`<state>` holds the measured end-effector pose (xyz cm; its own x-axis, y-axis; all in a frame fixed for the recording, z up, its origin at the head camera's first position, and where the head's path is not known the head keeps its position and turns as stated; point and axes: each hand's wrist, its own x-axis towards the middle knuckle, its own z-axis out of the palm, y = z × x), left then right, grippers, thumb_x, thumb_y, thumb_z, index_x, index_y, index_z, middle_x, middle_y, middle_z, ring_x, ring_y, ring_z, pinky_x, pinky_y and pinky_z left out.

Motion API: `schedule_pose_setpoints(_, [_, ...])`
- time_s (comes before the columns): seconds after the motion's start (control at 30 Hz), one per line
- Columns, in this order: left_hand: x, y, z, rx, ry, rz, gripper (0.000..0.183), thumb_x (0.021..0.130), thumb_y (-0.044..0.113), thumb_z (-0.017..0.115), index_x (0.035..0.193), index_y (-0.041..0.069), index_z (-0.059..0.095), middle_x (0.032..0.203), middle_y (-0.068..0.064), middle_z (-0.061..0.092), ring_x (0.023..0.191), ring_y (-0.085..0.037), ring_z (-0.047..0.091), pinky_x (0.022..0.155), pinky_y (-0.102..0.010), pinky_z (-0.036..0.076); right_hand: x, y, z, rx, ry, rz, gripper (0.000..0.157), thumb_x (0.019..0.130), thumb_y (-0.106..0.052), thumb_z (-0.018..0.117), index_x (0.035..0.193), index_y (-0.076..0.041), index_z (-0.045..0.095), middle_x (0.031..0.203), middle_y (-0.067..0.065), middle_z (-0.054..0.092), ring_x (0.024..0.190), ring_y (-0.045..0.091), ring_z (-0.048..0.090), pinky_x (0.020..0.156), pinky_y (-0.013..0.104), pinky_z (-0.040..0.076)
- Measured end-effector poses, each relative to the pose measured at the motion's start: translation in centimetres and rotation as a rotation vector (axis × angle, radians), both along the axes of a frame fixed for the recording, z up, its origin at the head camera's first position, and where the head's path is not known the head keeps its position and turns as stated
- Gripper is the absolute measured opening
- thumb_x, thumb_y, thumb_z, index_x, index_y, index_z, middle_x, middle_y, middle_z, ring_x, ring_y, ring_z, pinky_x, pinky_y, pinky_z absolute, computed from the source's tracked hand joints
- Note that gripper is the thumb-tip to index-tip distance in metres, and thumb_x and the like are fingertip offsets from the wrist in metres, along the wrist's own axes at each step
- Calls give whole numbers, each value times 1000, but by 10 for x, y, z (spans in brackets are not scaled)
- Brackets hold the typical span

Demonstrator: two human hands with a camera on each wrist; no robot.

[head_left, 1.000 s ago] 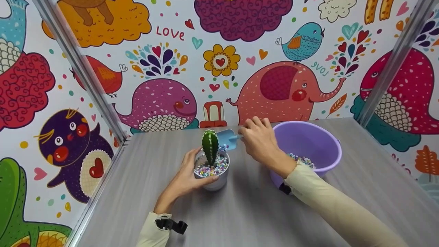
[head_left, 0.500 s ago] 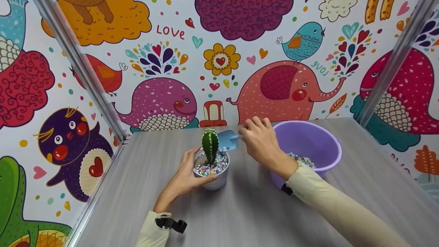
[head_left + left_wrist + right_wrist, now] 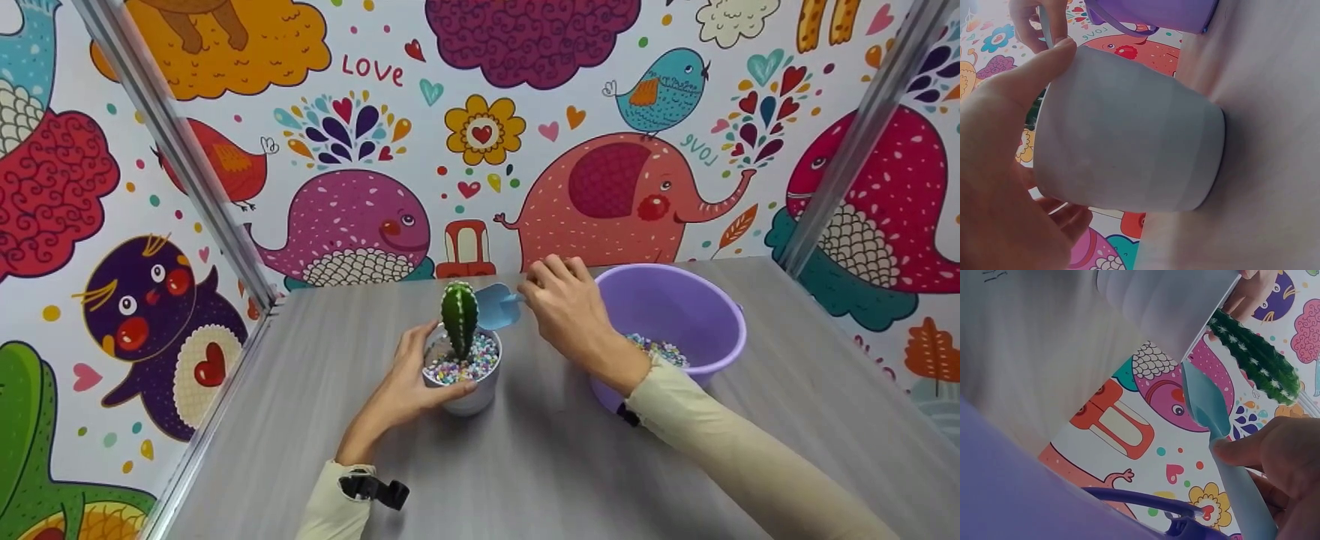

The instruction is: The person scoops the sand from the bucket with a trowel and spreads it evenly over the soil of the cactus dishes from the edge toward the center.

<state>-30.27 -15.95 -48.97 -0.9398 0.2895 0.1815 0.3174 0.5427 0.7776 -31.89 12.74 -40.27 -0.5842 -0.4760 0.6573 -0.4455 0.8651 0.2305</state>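
Note:
A white pot stands on the table, filled with small multicoloured pebbles around an upright green cactus. My left hand grips the pot's near left side, thumb along the front just under the rim. Beyond the pot's right edge, my right hand holds a light blue toy shovel by its handle. The shovel's blade is tilted at the pot's rim, beside the cactus. No pebbles show on the blade in the head view.
A purple bucket with a layer of similar pebbles stands right of the pot, partly behind my right forearm. The grey table meets a wall of cartoon animals at the back. Metal posts rise at the corners.
The few pebbles on the shovel's blade have gone from it. The blade has tipped and shifted slightly, and my right hand has moved a little left. My left hand stays on the pot.

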Motion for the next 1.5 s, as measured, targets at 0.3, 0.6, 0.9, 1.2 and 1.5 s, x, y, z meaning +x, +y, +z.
schedule_pose_setpoints(0.3, [0, 0, -1, 15, -7, -6, 119, 77, 59, 94, 170, 23, 29, 169, -12, 31, 156, -41, 38, 126, -68, 36, 2, 4, 0, 2, -26, -13, 18, 93, -15, 85, 111, -10, 85, 104, 8, 72, 103, 28, 60, 90, 43, 46])
schedule_pose_setpoints(0.6, [0, -1, 1, -7, 15, -5, 120, 76, 60, 93, 170, 20, 31, 171, -15, 32, 159, -38, 36, 127, -68, 34, 8, 21, 2, -91, -114, -15, 21, 91, -14, 87, 111, -10, 84, 104, 8, 73, 101, 28, 60, 87, 44, 45])
schedule_pose_setpoints(0.9, [1, 1, 8, 34, 81, 16, 86, 100, 54, 69, 168, 14, 36, 171, -13, 36, 161, -35, 32, 130, -69, 27, 17, 48, 9, -284, -284, 39, 18, 93, -16, 86, 110, -12, 84, 105, 6, 74, 101, 27, 60, 84, 43, 41])
schedule_pose_setpoints(1.2, [12, 9, 28, 124, 271, 111, 68, 105, 45, 67, 163, 19, 44, 167, -5, 41, 159, -26, 36, 131, -63, 30, 30, 82, 18, -404, -373, -7, 24, 91, -20, 88, 114, -14, 84, 107, 4, 74, 103, 25, 60, 87, 43, 41])
schedule_pose_setpoints(1.5, [28, 32, 48, 131, 617, 71, 63, 100, 35, 77, 155, 14, 55, 160, -5, 52, 150, -20, 47, 124, -53, 44, 41, 119, 21, -431, -406, -57, 28, 91, -21, 88, 119, -15, 83, 112, 7, 75, 112, 29, 62, 99, 57, 46])
